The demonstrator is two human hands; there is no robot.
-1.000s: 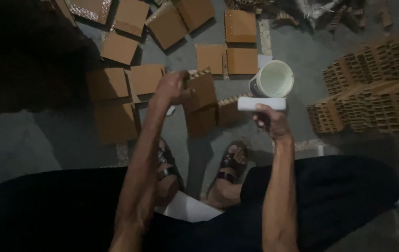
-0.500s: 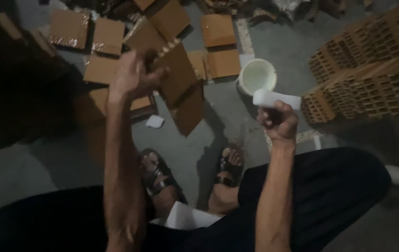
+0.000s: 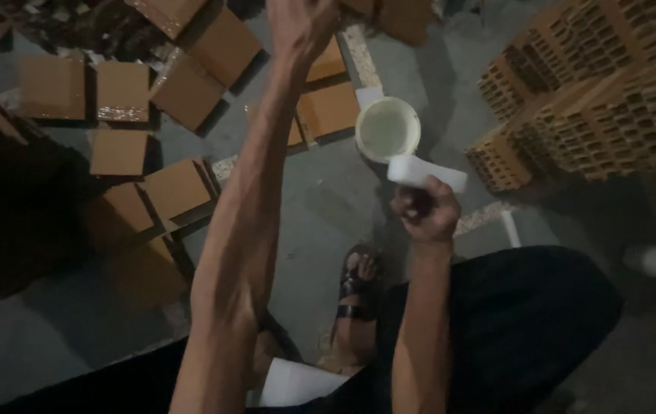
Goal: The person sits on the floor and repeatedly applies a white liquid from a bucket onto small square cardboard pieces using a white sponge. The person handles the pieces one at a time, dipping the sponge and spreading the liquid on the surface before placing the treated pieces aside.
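Holding a white block [image 3: 427, 172] in our right hand [image 3: 425, 215], grip pressed around its dark handle, just beside the white tub [image 3: 388, 129] of pale liquid on the floor [image 3: 328, 207]. Our left hand [image 3: 301, 23] reaches far up toward the brown tiles [image 3: 178, 188]; it's cut by the frame edge, so we cannot tell its grip. To do this well, we judge: keep the block level and the reaching arm off the tub's rim. Count: one block, one tub, roughly ten tiles spread flat, two stacks of perforated bricks [image 3: 604, 100], one sandalled foot [image 3: 355, 287].

Left hand [image 3: 301, 23] fingertips cut by top edge; grasp unclear.
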